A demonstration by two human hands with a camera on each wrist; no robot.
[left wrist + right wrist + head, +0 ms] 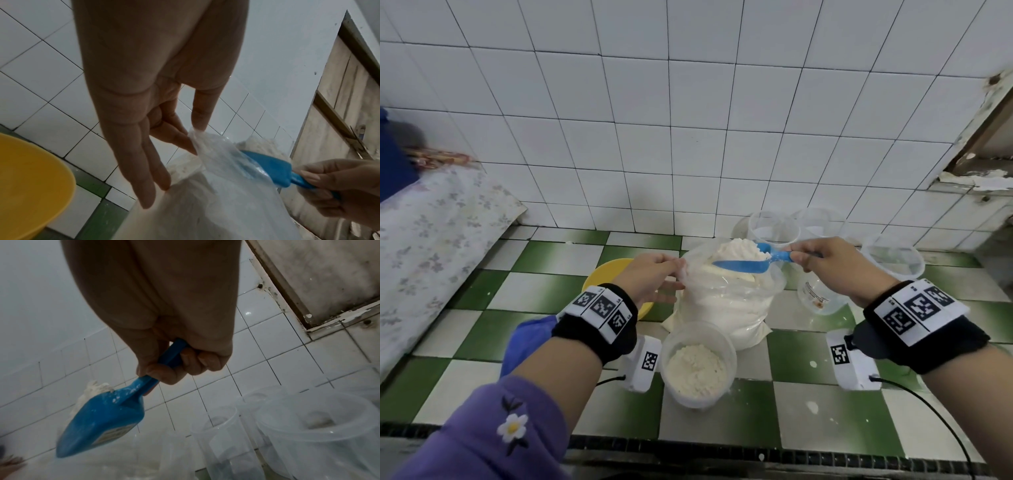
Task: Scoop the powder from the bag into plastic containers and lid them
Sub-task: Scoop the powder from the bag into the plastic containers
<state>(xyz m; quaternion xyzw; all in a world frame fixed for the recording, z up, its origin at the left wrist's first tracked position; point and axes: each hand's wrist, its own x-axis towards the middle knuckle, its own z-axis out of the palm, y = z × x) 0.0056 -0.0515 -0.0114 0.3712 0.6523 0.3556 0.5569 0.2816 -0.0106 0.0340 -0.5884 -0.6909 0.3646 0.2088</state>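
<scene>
The right hand gripped the handle of a blue scoop, fingers curled round it; the scoop was heaped with white powder and held over the mouth of the clear plastic bag. The bag stood on the green-and-white checked counter, largely full of powder. The left hand pinched the bag's rim at its left edge.

The left wrist view showed what the head view did not: the pinch was made by thumb and forefinger on a bunched piece of film, with the remaining fingers extended straight down against the bag's side. It also showed the scoop's bowl partly behind the film.

The right wrist view showed the scoop's underside, dusted with powder and carrying a label, and the handle passing fully through the closed fist. Whether the scoop touched the bag could not be determined from any view.

A container partly filled with powder stood open on the counter just in front of the bag. Several empty clear containers stood behind and to the right of the bag. A yellow bowl sat to the bag's left, partly hidden by the left hand.
</scene>
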